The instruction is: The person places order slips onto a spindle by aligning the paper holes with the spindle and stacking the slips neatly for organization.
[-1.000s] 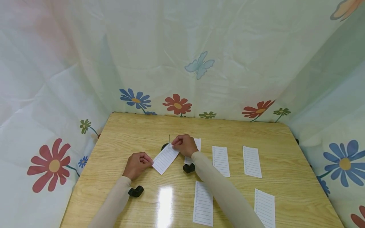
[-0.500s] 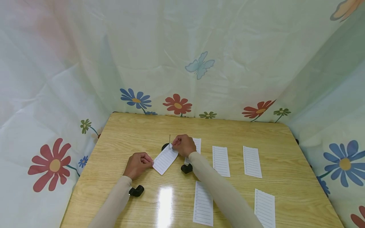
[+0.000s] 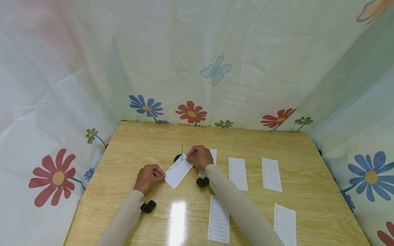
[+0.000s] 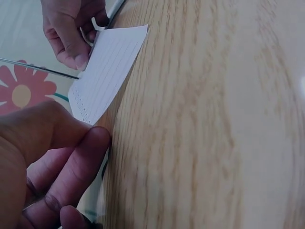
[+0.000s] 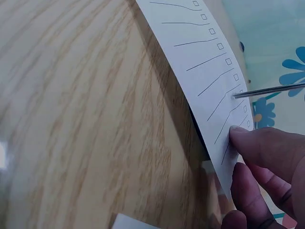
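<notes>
A white checklist slip [image 3: 178, 173] is held aslant between both hands, above the table. My left hand [image 3: 149, 178] pinches its near left corner between thumb and fingers. At the other end my right hand [image 3: 200, 158] pinches the slip, thumb on top, as the right wrist view shows. A thin upright metal spike [image 3: 182, 151] meets the slip near its checkbox edge and appears to pass through it. The spike's round black base [image 3: 176, 158] is mostly covered by the slip. In the left wrist view, the spike [image 4: 43, 70] also touches the paper [image 4: 112, 62].
Several similar slips lie apart on the wooden table [image 3: 246, 143]: one slip [image 3: 213, 155] partly under my right hand, others [image 3: 238, 173] [image 3: 272, 174] to the right, and nearer slips [image 3: 219, 220] [image 3: 285, 223]. A flowered curtain [image 3: 246, 85] surrounds the table.
The slip bowed a little near my right hand half a second ago and looks straighter now. Both hands keep their pinch and have hardly moved.
</notes>
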A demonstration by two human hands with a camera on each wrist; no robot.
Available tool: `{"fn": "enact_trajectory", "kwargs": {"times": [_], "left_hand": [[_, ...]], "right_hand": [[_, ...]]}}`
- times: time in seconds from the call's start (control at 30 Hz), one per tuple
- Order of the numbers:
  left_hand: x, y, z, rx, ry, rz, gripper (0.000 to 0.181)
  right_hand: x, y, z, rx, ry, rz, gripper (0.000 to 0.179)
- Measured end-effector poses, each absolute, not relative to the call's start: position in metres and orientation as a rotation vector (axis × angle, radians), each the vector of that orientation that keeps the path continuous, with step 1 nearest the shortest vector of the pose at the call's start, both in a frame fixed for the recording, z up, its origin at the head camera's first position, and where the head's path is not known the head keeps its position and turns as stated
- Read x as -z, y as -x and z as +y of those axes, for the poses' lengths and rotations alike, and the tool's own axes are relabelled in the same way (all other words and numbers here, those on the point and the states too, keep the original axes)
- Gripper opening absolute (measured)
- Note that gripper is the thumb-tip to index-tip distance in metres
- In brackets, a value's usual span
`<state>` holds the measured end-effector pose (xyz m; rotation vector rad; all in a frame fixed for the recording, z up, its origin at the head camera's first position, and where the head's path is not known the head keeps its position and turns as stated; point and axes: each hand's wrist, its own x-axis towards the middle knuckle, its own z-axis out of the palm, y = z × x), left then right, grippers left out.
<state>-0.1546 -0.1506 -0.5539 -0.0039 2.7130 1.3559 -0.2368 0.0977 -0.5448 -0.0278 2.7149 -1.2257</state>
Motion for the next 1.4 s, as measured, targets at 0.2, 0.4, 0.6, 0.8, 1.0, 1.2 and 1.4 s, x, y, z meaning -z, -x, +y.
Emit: {"fn": "enact_trajectory", "kwargs": {"times": [0.2, 0.4, 0.6, 0.8, 1.0, 1.2, 1.4], "left_hand": [[0.554, 0.154, -0.149, -1.319, 0.015, 2.739, 0.012], [0.553, 0.153, -0.145, -1.295, 0.021, 2.762, 0.014], [0.551, 0.152, -0.143, -1.278, 0.016, 2.784, 0.014], [0.551, 0.152, -0.142, -1.277, 0.025, 2.79, 0.014], [0.551, 0.151, -0.142, -1.302, 0.035, 2.788, 0.014], [0.553, 0.15, -0.144, -1.322, 0.022, 2.794, 0.015], [0.554, 0.149, -0.146, -1.348, 0.033, 2.799, 0.015]], "right_hand": [[0.545, 0.236, 0.097, 1.225, 0.015, 2.718, 0.015], [0.545, 0.236, 0.096, 1.192, -0.012, 2.737, 0.015], [0.544, 0.234, 0.096, 1.179, -0.022, 2.743, 0.018], [0.543, 0.233, 0.098, 1.209, -0.007, 2.734, 0.016], [0.542, 0.229, 0.099, 1.265, 0.024, 2.7, 0.013], [0.542, 0.227, 0.102, 1.306, 0.047, 2.684, 0.011], [0.542, 0.227, 0.106, 1.355, 0.062, 2.694, 0.009]]}}
